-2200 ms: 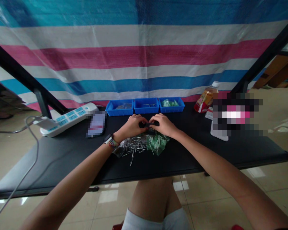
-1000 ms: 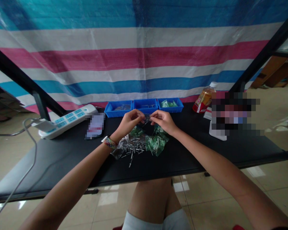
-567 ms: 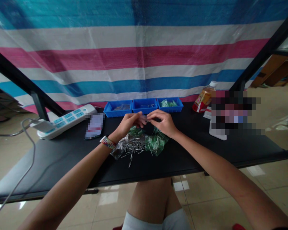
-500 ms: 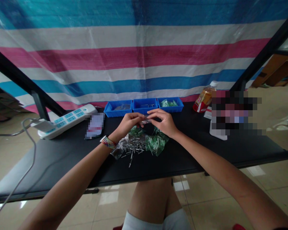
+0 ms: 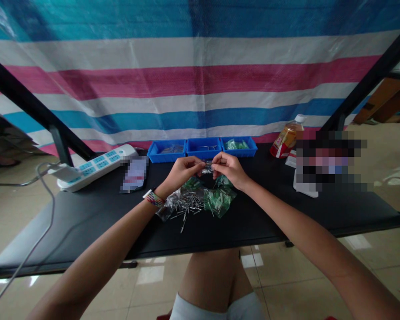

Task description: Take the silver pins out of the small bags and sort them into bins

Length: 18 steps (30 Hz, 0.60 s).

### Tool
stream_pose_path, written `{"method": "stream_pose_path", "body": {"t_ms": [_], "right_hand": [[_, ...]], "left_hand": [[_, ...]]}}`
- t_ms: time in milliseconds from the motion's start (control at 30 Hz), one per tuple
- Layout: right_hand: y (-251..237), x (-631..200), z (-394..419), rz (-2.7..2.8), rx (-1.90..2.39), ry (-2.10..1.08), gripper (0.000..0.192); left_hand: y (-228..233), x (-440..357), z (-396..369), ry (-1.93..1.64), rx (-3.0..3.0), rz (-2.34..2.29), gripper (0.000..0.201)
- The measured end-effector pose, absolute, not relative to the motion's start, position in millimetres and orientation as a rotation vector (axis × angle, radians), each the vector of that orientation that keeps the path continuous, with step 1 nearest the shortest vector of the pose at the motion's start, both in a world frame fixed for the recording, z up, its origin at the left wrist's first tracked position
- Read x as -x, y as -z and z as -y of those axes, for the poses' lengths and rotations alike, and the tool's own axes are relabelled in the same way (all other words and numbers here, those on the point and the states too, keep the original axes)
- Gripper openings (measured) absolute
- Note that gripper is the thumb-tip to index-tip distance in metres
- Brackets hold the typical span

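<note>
Between the fingertips of both hands is a small clear plastic bag [image 5: 207, 167], with something shiny that may be metal pins in it. My left hand [image 5: 186, 172] pinches its left end, and my right hand [image 5: 231, 170] pinches the right end. Just below the hands lies a loose pile of silver rivets [image 5: 189, 202], partly on clear plastic. Beside the pile, to the right, is a green-tinted bag [image 5: 219, 202] with pale pieces in it. More green plastic shows partly hidden under the hands.
Behind the hands stand three blue bins: the left bin [image 5: 167, 157] holds clear bags, the middle bin [image 5: 204, 153] a few metal pins, the right bin [image 5: 239, 153] green bags. A power strip [image 5: 98, 169] and phone [image 5: 135, 174] lie left; a drink bottle [image 5: 284, 141] stands right.
My right hand's fingers have closed from a looser, spread pose onto the right end of the small bag. The bag is now held level between both hands. The view has shifted slightly.
</note>
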State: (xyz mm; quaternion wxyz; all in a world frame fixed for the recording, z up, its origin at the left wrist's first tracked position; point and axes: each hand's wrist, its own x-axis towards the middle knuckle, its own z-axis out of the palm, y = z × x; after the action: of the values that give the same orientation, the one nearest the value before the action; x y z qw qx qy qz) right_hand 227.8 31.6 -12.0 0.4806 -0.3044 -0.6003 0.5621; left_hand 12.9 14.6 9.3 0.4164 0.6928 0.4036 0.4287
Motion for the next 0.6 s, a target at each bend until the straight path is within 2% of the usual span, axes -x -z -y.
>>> {"method": "stream_pose_path", "body": {"t_ms": [133,267,400,600], "right_hand": [[12.1,-230.6,-34.8,1.425,0.761,-1.185,0.026],[-0.3,-223.9,-49.5,1.402,0.829,-0.788,0.019],[-26.4,-193.2,-76.7,1.532,0.794,-0.528,0.005],[-46.6,-136.0,-103.6,2.139,0.938,-0.262,0.021]], "left_hand": [[-6.5,-9.9,-17.8,-1.105,-1.693,-1.082,0.036],[-2.1,-3.7,-20.8,-0.997,-1.866,-1.139,0.02],[2.1,-1.9,-23.1,-0.944,-1.91,-1.159,0.018],[6.5,3.8,-28.3,-1.056,-1.896,-1.357,0.02]]}}
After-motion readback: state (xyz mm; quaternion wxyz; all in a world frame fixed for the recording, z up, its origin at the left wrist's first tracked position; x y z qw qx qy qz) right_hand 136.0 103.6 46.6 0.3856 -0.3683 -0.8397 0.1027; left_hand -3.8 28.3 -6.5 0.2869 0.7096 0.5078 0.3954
